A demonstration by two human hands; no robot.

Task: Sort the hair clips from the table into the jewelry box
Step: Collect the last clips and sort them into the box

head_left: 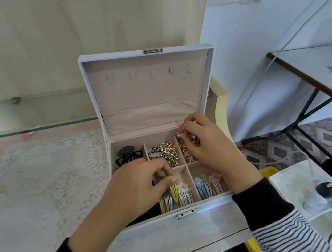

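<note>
The grip of the left hand (132, 188) pinches a yellow clip (174, 192) low in the middle of the jewelry box (169, 231) — the right hand (206, 142) pinches a pink claw clip (182, 137) higher right. Next, probably, both let go.

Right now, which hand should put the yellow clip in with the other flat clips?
Left. The left hand pinches the yellow clip right at the flat clips in the front of the box. The right hand is busy at the back corner, holding a pink claw clip.
</note>
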